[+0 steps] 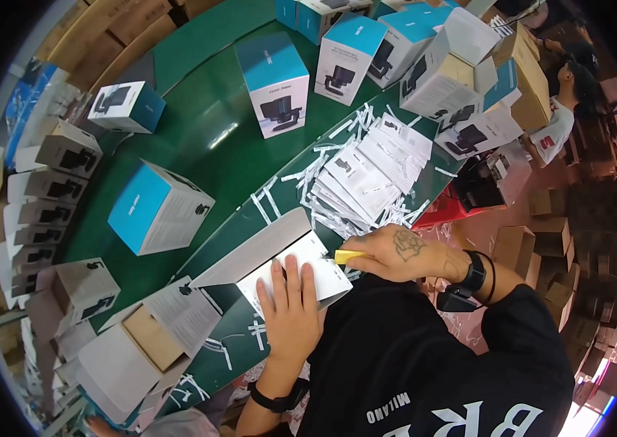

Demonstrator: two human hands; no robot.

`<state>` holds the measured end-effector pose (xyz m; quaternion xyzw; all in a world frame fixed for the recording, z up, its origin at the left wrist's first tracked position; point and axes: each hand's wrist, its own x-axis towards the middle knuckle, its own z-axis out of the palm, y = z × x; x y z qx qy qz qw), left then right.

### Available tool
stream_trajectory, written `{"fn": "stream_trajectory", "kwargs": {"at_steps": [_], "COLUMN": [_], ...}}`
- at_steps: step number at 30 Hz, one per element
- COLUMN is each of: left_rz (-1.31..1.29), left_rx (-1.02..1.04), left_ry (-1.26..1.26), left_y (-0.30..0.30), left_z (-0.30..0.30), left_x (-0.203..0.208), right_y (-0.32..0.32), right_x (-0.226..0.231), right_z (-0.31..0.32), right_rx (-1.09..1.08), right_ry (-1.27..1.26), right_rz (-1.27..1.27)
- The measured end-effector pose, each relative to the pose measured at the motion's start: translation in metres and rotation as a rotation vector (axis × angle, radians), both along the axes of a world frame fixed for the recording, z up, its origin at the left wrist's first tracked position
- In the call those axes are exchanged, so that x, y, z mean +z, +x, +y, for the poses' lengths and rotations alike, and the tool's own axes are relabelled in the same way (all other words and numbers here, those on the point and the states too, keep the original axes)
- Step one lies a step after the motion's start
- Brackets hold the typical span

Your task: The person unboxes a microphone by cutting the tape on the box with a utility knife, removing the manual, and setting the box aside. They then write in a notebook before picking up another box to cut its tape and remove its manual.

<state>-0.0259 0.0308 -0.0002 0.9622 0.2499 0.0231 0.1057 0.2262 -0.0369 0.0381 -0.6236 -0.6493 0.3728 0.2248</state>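
My left hand (290,306) lies flat, fingers together, pressing on the white face of a flattened box (279,258) at the near edge of the green table (206,131). My right hand (396,251), tattooed on its back, is closed around a small yellow tool (347,256) whose tip touches the box's right edge. Just beyond my right hand lies a fanned stack of white leaflets (366,178) with several white paper strips scattered around it.
Blue-and-white product boxes (272,84) stand along the table; one (159,207) lies tilted at the left. Open boxes (141,342) sit at my lower left, more stacked at the far left. Another person (567,109) sits at the upper right among brown cartons.
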Motion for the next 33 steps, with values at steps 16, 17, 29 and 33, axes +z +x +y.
{"fn": "stream_trajectory", "kwargs": {"at_steps": [16, 17, 29, 33], "left_rz": [-0.063, -0.071, -0.231, -0.139], "left_rx": [0.017, 0.017, -0.011, -0.07], "left_ry": [0.001, 0.003, 0.266, 0.166], "left_y": [-0.005, -0.003, 0.001, -0.002], "left_z": [0.0, 0.0, 0.004, 0.001], "left_x": [0.002, 0.001, 0.065, 0.06], "right_y": [0.011, 0.011, 0.012, 0.149], "right_x": [-0.018, -0.017, -0.009, -0.079], "right_z": [0.024, 0.024, -0.043, -0.144], "right_rx": [0.048, 0.107, 0.261, 0.228], "right_ry": [-0.424, -0.203, -0.264, -0.838], "right_rz": [0.208, 0.014, 0.051, -0.907]}}
